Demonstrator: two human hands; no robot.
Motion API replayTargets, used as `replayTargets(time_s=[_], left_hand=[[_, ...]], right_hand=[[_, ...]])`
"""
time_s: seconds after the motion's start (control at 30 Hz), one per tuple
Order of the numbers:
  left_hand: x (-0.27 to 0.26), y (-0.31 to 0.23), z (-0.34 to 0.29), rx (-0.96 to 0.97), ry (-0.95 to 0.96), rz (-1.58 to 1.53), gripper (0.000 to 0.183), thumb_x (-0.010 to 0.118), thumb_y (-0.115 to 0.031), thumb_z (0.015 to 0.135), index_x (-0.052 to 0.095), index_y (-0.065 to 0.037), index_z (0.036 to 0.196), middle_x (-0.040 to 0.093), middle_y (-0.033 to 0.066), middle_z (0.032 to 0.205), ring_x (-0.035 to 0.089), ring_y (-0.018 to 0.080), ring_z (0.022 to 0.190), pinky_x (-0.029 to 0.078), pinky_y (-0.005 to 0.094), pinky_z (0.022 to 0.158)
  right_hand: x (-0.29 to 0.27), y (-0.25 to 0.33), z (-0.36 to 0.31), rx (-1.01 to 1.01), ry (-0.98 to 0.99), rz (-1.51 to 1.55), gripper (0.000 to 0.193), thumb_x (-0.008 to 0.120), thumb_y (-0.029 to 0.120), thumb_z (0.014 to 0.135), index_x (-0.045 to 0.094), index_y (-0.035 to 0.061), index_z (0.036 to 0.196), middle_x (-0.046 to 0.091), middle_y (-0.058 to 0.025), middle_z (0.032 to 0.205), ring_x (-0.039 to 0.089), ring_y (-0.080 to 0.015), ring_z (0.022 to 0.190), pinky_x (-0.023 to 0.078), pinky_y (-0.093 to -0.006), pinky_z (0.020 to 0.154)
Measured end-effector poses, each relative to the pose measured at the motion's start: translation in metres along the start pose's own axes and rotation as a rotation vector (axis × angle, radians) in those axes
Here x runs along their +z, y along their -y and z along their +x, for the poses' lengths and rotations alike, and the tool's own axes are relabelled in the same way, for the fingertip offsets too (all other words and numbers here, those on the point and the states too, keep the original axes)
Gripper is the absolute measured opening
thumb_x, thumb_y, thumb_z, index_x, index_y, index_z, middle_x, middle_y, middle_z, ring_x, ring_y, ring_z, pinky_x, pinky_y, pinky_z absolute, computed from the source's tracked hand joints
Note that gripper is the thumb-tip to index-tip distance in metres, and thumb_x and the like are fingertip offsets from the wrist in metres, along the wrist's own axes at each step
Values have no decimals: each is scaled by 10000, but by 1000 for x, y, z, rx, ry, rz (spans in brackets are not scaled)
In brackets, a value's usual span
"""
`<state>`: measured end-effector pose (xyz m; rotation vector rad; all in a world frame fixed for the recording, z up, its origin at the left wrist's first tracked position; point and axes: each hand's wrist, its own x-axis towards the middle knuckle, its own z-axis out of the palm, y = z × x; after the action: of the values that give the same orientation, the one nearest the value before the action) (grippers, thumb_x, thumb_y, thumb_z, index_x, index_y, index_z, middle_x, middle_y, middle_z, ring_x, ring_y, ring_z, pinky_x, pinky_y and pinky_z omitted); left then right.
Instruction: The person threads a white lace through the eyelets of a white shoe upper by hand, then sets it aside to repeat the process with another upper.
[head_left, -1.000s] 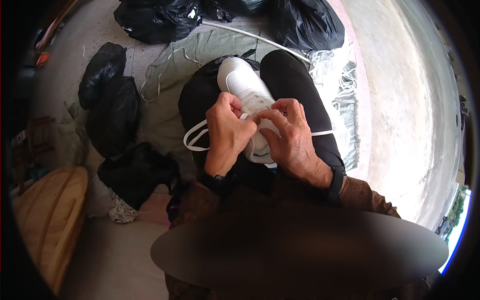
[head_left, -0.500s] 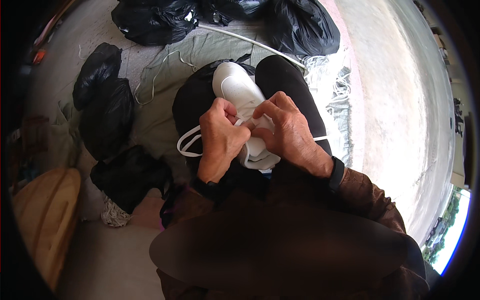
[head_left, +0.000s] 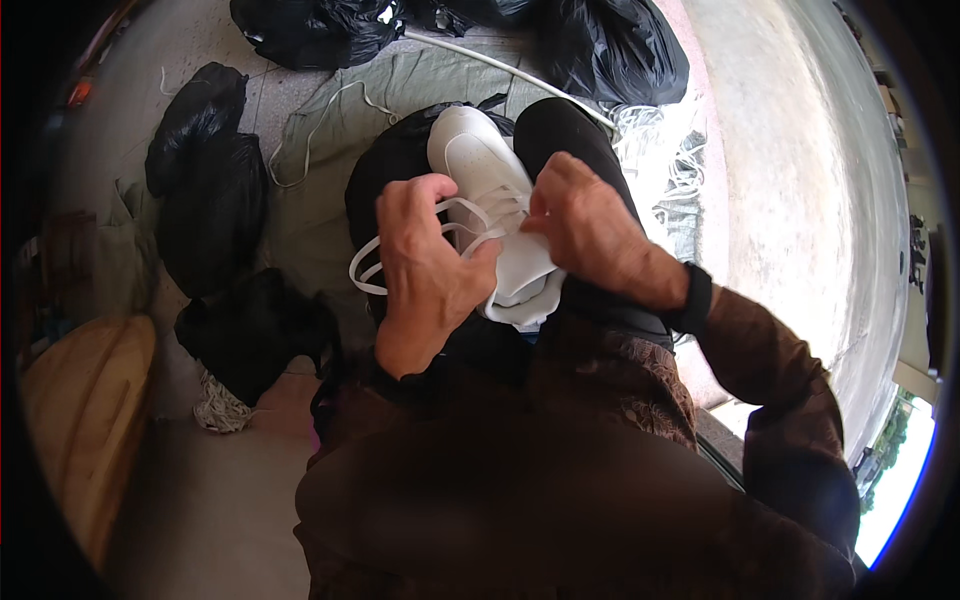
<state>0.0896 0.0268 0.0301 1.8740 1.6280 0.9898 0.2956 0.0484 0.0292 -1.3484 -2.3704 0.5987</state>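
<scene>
**White shoe on lap, both hands at the lacing**

You are working at a white shoe, which is lying in your lap with its toe pointing away, just inside the edge of your black-clad right knee. Your left hand is curving along the shoe's left side, thumb and forefinger standing apart; a white lace is looping between them and hanging past the outer edge of the hand. Whether the hidden fingers are gripping it, you cannot tell. Your right hand is curling its fingers together at the shoe's right lacing edge; blurred, pinch unclear. Black bags are sitting along the left edge of the grey-green sheet; white cords are lying tangled near its right edge.
</scene>
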Motion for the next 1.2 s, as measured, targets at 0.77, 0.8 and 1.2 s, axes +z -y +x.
replayTargets(time_s=[0.77, 0.8, 1.2], left_hand=[[-111, 38, -72, -730, 570, -650, 226, 618, -147, 988, 601, -49, 785, 497, -10, 620, 477, 153, 550, 341, 319, 513], [-133, 55, -74, -636, 441, -1087, 203, 606, -161, 1000, 617, -43, 835, 571, 28, 713, 538, 183, 649, 398, 323, 597], [-115, 86, -123, -769, -264, 75, 358, 691, -179, 927, 593, 16, 1211, 637, 165, 1255, 602, 285, 1189, 446, 396, 1048]], right_hand=[[-116, -247, -11, 1102, -1128, 1421, 268, 461, 101, 1024, 513, -115, 1175, 582, -228, 1249, 666, -252, 1043, 578, -326, 786], [-159, -319, -61, 913, -709, 2141, 145, 406, 34, 1015, 517, -59, 1002, 604, -154, 995, 643, -196, 817, 540, -296, 693], [-13, -5, -6, -178, -3, 109, 383, 830, 113, 753, 651, 74, 1089, 590, -103, 1006, 690, -293, 761, 575, -389, 657]])
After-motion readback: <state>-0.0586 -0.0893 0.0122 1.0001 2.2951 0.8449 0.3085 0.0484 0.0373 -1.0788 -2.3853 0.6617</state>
